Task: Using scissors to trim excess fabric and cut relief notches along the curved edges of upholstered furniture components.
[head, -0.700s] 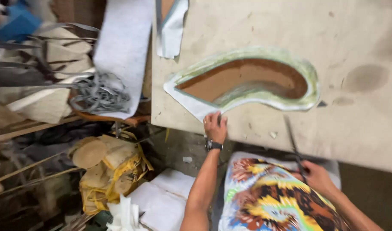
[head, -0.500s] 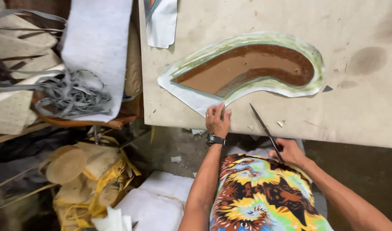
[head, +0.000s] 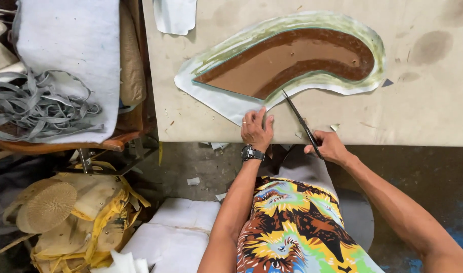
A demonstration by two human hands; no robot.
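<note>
Since the earlier frame our right hand (head: 328, 146) has come up from below the desk (head: 433, 111) edge and laid the long scissors (head: 301, 123) at the lower rim of the curved brown piece (head: 287, 60). Our left hand (head: 255, 129) lies open and flat, pinning the white sheet (head: 226, 101) near the edge; the right wrist is cocked, fingers closed round the handles. We judge that if the sheet creeps under the palm, the blades could bite into the brown shape, or near our left fingers
</note>
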